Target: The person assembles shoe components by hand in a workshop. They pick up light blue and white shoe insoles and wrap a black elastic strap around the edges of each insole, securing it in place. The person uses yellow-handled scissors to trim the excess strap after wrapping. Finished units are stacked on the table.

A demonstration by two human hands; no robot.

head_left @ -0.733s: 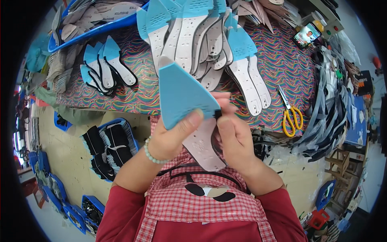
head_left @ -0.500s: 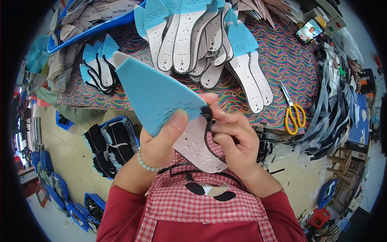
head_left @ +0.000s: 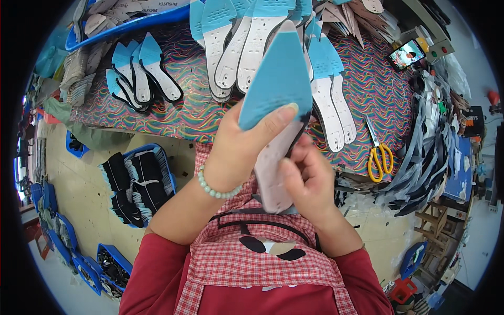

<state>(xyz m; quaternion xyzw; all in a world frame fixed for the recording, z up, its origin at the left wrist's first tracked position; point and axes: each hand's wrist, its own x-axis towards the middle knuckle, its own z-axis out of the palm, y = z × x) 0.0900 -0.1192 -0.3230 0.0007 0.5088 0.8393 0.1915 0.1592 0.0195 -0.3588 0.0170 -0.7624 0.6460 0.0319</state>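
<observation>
A shoe insole (head_left: pixel 281 73) with a blue pointed toe and a pale heel is held up over my apron, toe pointing away. My left hand (head_left: pixel 239 139) grips it around the middle, thumb lying across its face. Along the insole's right edge runs a narrow black edging strip (head_left: pixel 303 122). Slightly blurred, my right hand (head_left: pixel 313 181) is closed at this edge near the heel, fingers bent and thumb pressed in. Its fingertips are partly hidden by the insole. Directly beyond lies a heap of similar insoles (head_left: pixel 252 50) on the patterned table (head_left: pixel 194 121).
Yellow-handled scissors (head_left: pixel 380 160) lie at the table's right, beside hanging black and grey strips (head_left: pixel 415 142). Several black-edged insoles (head_left: pixel 157 71) rest at the left. A phone (head_left: pixel 407 54) stands at the back right. Blue crates, one with black bundles (head_left: pixel 144 181), sit on the floor.
The insole has swung from leaning left to nearly upright and shifted right. My left hand has moved right with it. My right hand is now lower along the edge, closer to the heel.
</observation>
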